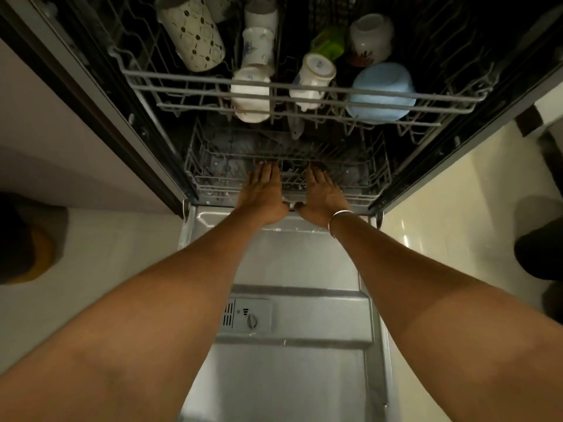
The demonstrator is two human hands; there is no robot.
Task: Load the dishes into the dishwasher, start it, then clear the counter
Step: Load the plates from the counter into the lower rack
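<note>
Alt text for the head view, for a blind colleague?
The left hand and right hand rest flat, fingers straight, on the front of the dishwasher's lower rack. The upper rack holds mugs and a blue bowl; the door lies open below.

A home kitchen, probably: an open steel-lined dishwasher (pixel 283 269) with wire racks holds patterned ceramic mugs (pixel 192 28) and a pale-blue bowl (pixel 382 91).

Two hands: left hand (pixel 262 193) and right hand (pixel 323 197). Two racks: top rack (pixel 198 77), bottom rack (pixel 213 178). One blue bowl (pixel 382 86). One green cup (pixel 330 45).
</note>
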